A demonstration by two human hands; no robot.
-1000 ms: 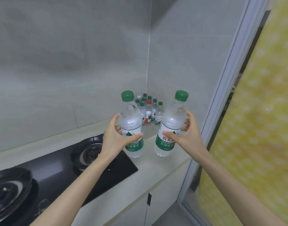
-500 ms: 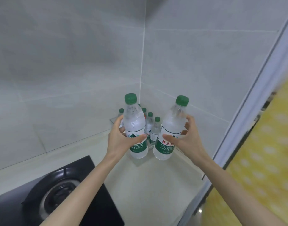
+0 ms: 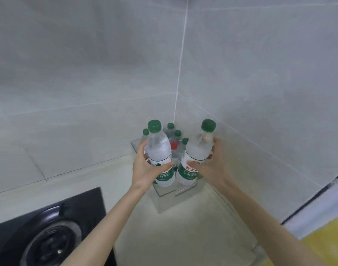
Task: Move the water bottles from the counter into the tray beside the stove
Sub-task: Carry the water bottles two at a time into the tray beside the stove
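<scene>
We held one bottle [image 3: 159, 148] in our left hand [image 3: 145, 168] and a second bottle [image 3: 197, 150] in our right hand [image 3: 212, 167]. Each was wrapped round the label band and upright over the front of the clear tray [image 3: 165, 191]. Full of water, they looked fairly heavy, with thin walls likely to give under a squeeze, so the mid-body hold suited them. Small bottles [image 3: 177, 135] crowded the tray's back by the wall corner. Open room seemed left only at the front, though the clear rim was hard to trace. The stove [image 3: 49, 233] lay well apart, to the left.
</scene>
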